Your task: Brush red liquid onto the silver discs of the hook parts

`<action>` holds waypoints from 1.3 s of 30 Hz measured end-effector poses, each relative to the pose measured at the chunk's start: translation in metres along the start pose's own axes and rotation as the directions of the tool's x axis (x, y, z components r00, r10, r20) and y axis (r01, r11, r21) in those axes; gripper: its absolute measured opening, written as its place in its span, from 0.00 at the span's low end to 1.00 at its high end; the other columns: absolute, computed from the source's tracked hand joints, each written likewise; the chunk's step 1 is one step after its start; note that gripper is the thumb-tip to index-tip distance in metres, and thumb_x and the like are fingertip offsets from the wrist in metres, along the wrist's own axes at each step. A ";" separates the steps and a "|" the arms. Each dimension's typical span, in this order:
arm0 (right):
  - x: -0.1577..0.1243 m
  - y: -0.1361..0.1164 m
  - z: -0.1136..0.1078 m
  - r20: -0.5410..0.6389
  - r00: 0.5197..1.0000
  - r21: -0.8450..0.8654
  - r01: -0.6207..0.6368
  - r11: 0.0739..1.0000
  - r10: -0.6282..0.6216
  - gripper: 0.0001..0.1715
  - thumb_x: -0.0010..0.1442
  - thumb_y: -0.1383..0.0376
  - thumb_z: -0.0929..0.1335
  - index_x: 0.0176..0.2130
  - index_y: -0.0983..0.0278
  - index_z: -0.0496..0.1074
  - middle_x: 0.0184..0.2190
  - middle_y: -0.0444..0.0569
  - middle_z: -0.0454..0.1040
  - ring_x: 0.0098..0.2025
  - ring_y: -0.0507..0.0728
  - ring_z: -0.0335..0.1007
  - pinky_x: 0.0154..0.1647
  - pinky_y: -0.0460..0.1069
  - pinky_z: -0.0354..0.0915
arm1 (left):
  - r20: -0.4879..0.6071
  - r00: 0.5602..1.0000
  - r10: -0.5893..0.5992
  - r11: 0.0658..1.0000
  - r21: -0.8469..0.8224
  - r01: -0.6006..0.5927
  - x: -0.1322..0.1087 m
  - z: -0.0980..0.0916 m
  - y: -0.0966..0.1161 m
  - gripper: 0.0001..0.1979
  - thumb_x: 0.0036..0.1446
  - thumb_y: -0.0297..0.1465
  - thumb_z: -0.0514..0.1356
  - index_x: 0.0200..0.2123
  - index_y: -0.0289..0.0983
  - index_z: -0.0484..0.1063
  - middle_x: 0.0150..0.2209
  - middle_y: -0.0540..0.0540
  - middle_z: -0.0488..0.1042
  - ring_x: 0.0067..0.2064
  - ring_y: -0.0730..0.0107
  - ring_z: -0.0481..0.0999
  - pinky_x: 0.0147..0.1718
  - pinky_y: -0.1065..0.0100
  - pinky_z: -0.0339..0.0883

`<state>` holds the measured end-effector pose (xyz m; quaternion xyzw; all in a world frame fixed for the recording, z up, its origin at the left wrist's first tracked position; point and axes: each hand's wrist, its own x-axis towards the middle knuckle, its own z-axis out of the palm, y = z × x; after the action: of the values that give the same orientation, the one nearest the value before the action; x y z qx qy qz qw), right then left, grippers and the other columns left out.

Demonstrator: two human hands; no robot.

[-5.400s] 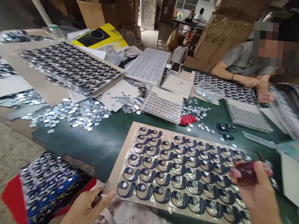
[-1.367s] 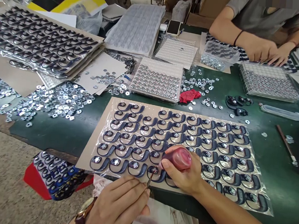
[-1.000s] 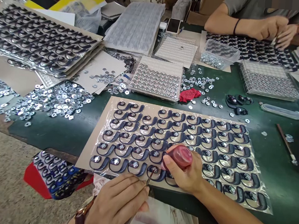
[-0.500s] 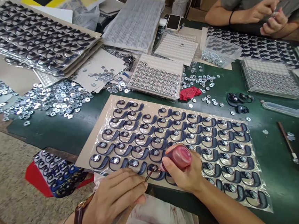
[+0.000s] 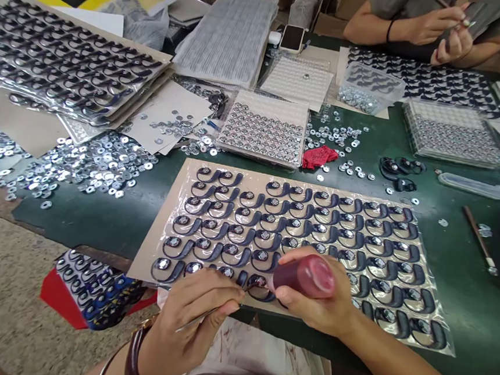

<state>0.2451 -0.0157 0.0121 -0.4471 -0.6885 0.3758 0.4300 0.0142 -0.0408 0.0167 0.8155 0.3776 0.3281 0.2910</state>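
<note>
My right hand (image 5: pixel 327 302) is wrapped round a squeeze bottle (image 5: pixel 306 275) of dark red liquid, tilted with its nozzle pointing left. The nozzle meets a dark curved piece with a round silvery centre (image 5: pixel 259 287) in the front row of a film-covered card (image 5: pixel 159 220). My left hand (image 5: pixel 197 317) is closed on a thin metal tool (image 5: pixel 198 319), its shaft showing below the fingers. The fingertips are just left of that piece; the tool's tip is hard to make out. Rows of similar dark pieces cover the card.
Loose metal washers (image 5: pixel 103 163) lie at left. Behind the card are a tray of silvery discs (image 5: pixel 261 127) and a red cloth (image 5: pixel 319 157). A brown-handled brush (image 5: pixel 479 239) lies at right. Across the table, a co-worker's hands (image 5: pixel 447 38) work over another card.
The bottle and my right hand have shifted slightly right and lower. My left hand has tilted, its tool lying flatter, and the dark red tip seen before is less visible.
</note>
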 end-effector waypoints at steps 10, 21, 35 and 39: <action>0.015 -0.010 -0.049 0.167 0.913 0.238 -0.403 0.884 0.371 0.19 0.54 0.49 0.68 0.37 0.61 0.72 0.26 0.48 0.78 0.28 0.59 0.77 0.27 0.49 0.74 | 0.080 0.991 0.106 0.991 0.069 -0.111 0.004 -0.007 0.003 0.10 0.59 0.23 0.54 0.44 0.33 0.70 0.38 0.43 0.76 0.40 0.67 0.75 0.43 0.64 0.70; 0.045 0.013 -0.007 0.034 0.990 -0.076 -0.136 0.988 0.138 0.10 0.53 0.61 0.71 0.35 0.64 0.70 0.21 0.45 0.75 0.22 0.54 0.73 0.25 0.48 0.71 | 0.174 0.928 0.330 0.870 0.325 -0.371 0.022 0.000 -0.010 0.11 0.58 0.27 0.59 0.44 0.28 0.72 0.42 0.43 0.76 0.43 0.66 0.75 0.48 0.61 0.70; 0.043 0.025 0.005 0.075 0.997 -0.102 0.035 0.994 -0.027 0.11 0.53 0.61 0.71 0.35 0.65 0.69 0.21 0.44 0.74 0.21 0.52 0.71 0.24 0.47 0.68 | 0.185 0.925 0.333 0.852 0.362 -0.379 0.034 -0.001 -0.003 0.09 0.61 0.27 0.55 0.40 0.29 0.74 0.38 0.43 0.78 0.39 0.66 0.77 0.42 0.63 0.74; 0.042 0.028 0.006 0.070 0.993 -0.126 0.104 0.986 -0.096 0.11 0.52 0.62 0.71 0.34 0.64 0.68 0.25 0.46 0.75 0.22 0.52 0.71 0.24 0.47 0.67 | 0.201 0.924 0.325 0.855 0.355 -0.378 0.030 -0.001 -0.004 0.09 0.60 0.27 0.57 0.42 0.29 0.73 0.39 0.43 0.78 0.40 0.65 0.77 0.42 0.62 0.74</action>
<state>0.2378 0.0318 -0.0045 -0.4267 -0.7465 0.3222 0.3960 0.0270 -0.0143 0.0237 0.9321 0.2588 0.2390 0.0839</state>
